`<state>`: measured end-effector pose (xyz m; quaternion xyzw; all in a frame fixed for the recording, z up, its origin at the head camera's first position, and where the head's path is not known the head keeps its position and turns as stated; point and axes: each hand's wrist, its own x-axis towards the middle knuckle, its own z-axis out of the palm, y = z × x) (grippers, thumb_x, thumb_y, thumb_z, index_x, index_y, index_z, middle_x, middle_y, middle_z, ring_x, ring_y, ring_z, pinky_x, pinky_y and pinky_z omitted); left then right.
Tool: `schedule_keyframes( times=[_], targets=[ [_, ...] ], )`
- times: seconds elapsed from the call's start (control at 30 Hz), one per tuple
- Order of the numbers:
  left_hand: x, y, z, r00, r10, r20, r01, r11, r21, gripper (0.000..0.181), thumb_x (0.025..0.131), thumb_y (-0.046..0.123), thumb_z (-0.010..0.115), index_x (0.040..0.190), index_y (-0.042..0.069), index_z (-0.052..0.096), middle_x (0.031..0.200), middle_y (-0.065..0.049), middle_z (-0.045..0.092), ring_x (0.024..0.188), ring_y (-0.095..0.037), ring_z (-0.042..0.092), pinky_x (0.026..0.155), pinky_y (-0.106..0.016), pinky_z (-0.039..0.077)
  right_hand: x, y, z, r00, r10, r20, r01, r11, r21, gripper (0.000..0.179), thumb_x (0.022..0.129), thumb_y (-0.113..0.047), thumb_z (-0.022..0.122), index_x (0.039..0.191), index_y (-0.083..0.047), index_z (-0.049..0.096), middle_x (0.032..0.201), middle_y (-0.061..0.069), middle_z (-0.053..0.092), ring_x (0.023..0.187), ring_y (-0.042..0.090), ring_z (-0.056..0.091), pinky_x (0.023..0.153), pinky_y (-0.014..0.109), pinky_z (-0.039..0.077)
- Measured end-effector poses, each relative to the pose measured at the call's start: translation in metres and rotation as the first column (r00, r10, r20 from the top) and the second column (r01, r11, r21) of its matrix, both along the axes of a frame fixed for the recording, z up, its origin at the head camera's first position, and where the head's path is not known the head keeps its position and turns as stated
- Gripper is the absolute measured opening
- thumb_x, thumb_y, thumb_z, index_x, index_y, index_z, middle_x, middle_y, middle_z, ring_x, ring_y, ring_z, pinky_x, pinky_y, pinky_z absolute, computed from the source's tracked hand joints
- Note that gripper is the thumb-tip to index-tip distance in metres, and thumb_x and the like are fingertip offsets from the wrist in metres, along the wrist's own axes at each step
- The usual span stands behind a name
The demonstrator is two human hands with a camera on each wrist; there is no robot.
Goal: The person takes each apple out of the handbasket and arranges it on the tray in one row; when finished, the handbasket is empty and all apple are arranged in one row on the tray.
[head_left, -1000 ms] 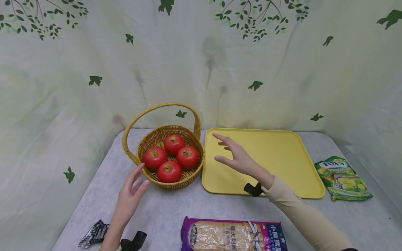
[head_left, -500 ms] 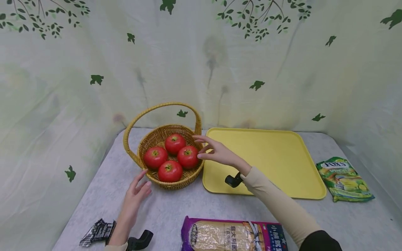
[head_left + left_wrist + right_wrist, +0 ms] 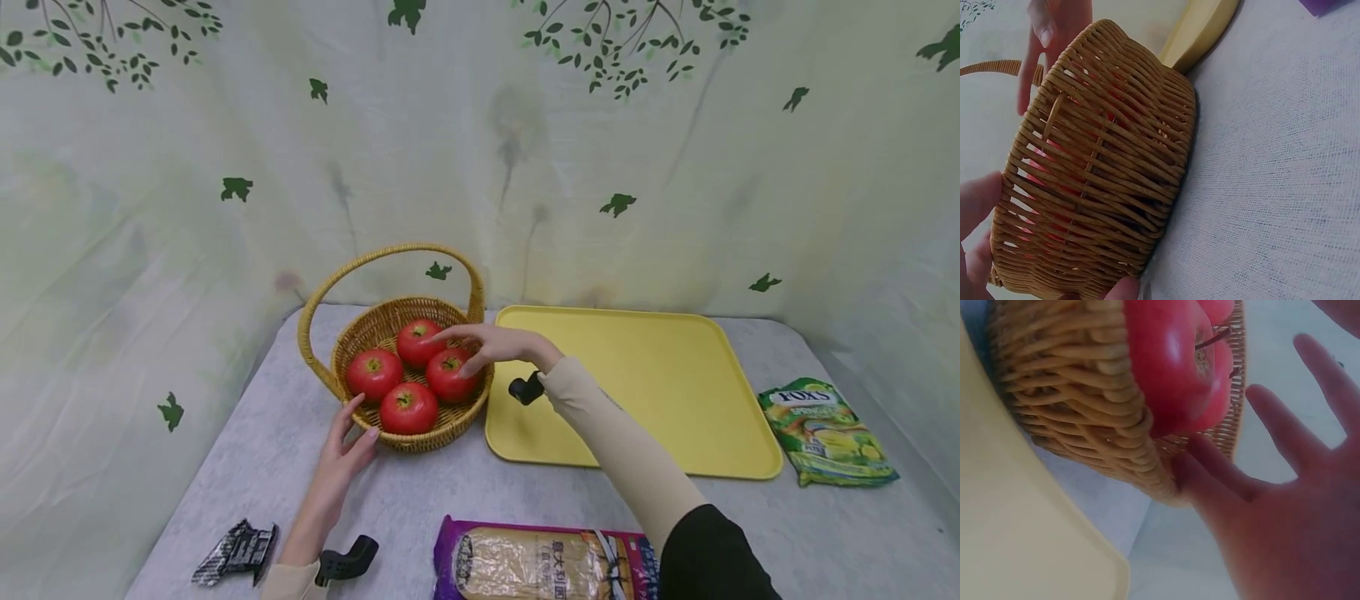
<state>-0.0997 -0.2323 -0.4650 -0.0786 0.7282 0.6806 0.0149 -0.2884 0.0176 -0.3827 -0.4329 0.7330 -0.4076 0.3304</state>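
Several red apples [image 3: 407, 408] sit in a round wicker basket [image 3: 442, 440] with a tall arched handle. In the right wrist view, a stem shows on the nearest apple [image 3: 1166, 359]. My left hand [image 3: 337, 462] is at the basket's front left, its fingertips against the woven wall [image 3: 1104, 169]. Over the right rim reaches my right hand [image 3: 506, 344], fingers spread and bent above the right-hand apple [image 3: 450, 375]. In the right wrist view, some of its fingers [image 3: 1210, 481] lie at the rim beside the apple; neither hand grasps an apple.
A yellow tray [image 3: 637, 392] lies right of the basket, partly under my right forearm. Beyond it is a green FOX'S candy bag [image 3: 828, 433]. A purple-edged noodle pack [image 3: 540, 562] lies in front, and a black-and-silver wrapper [image 3: 236, 552] at front left.
My right hand has moved left from above the tray to over the basket's right side. My left hand has shifted slightly right, up against the basket. The apples have stayed in place.
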Motion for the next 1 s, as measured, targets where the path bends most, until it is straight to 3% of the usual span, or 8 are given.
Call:
schedule_keyframes(
  times=[0.17,0.4,0.7,0.83,1.0],
  targets=[
    [-0.001,0.000,0.000,1.000,-0.005,0.012,0.005,1.000,0.010,0.060,0.100,0.021,0.053,0.151,0.020,0.022,0.154,-0.017,0.009,0.133,-0.040,0.030,0.102,-0.052,0.033,-0.005,-0.013,0.004,0.999,0.038,0.016,-0.040,0.986,0.162,0.066,0.085,-0.008,0.065,0.146,-0.016,0.040,0.150,0.004,0.030,0.134,0.022,0.029,0.100,0.031,0.037],
    [-0.003,0.001,0.000,0.999,-0.002,0.032,0.001,1.000,0.014,0.059,0.100,0.021,0.052,0.151,0.021,0.022,0.154,-0.018,0.009,0.134,-0.042,0.028,0.101,-0.052,0.035,-0.006,-0.024,0.007,0.997,0.041,0.060,-0.057,0.958,0.283,0.058,0.082,0.000,0.060,0.138,-0.010,0.050,0.142,0.005,0.029,0.128,0.023,0.026,0.093,0.030,0.041],
    [-0.002,0.001,0.000,0.999,0.006,0.035,-0.006,1.000,0.010,0.059,0.100,0.021,0.052,0.151,0.022,0.022,0.154,-0.018,0.009,0.133,-0.042,0.029,0.101,-0.053,0.035,0.002,-0.033,0.000,0.999,0.011,-0.046,0.009,0.911,0.412,0.055,0.082,0.006,0.062,0.129,-0.022,0.058,0.140,0.005,0.023,0.128,0.024,0.022,0.089,0.029,0.041],
    [-0.001,0.000,0.000,0.999,0.004,0.033,-0.004,1.000,0.013,0.059,0.100,0.023,0.053,0.151,0.022,0.022,0.154,-0.018,0.009,0.133,-0.041,0.029,0.101,-0.053,0.035,0.006,-0.035,-0.004,0.993,0.020,-0.117,0.032,0.904,0.426,0.057,0.083,0.006,0.065,0.130,-0.025,0.057,0.140,0.005,0.023,0.128,0.024,0.023,0.089,0.029,0.042],
    [0.000,-0.001,-0.001,1.000,0.003,0.027,-0.004,1.000,0.023,0.060,0.099,0.026,0.054,0.150,0.023,0.023,0.154,-0.017,0.009,0.133,-0.041,0.029,0.101,-0.053,0.035,0.013,-0.035,-0.010,0.971,0.015,-0.240,0.086,0.910,0.405,0.056,0.083,-0.001,0.071,0.130,-0.027,0.056,0.136,0.009,0.027,0.115,0.023,0.042,0.087,0.030,0.042]
  ],
)
